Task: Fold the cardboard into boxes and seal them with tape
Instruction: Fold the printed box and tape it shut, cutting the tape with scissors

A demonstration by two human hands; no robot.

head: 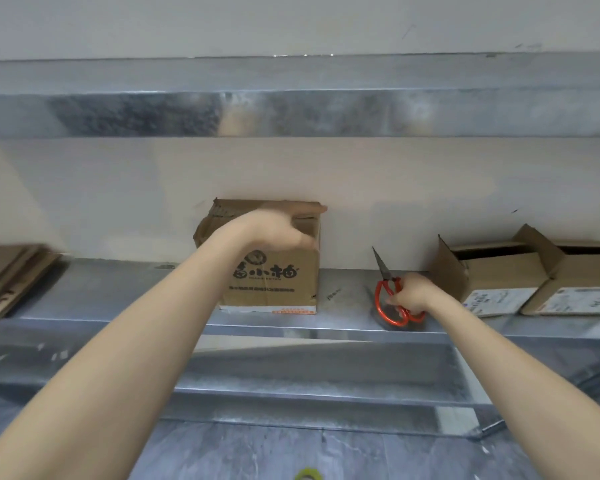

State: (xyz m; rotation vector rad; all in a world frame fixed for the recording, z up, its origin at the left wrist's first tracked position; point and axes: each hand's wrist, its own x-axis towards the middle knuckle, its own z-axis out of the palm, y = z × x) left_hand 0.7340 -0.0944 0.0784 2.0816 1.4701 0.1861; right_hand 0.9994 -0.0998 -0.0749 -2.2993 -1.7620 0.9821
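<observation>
Head view: the left hand [278, 230] lies with fingers stretched flat across the top flaps of the printed cardboard box [274, 275]. The box stands near centre on the metal shelf [343, 292], against the wall. At four o'clock of the box, the right hand [413, 292] is clenched round the red-handled scissors [390, 306], blades pointing to twelve. Recommended: press the flaps level and meeting, and bring the blades in clear of the holding fingers.

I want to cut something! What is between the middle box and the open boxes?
Red scissors, gripped by the right hand, seen in the head view.
</observation>
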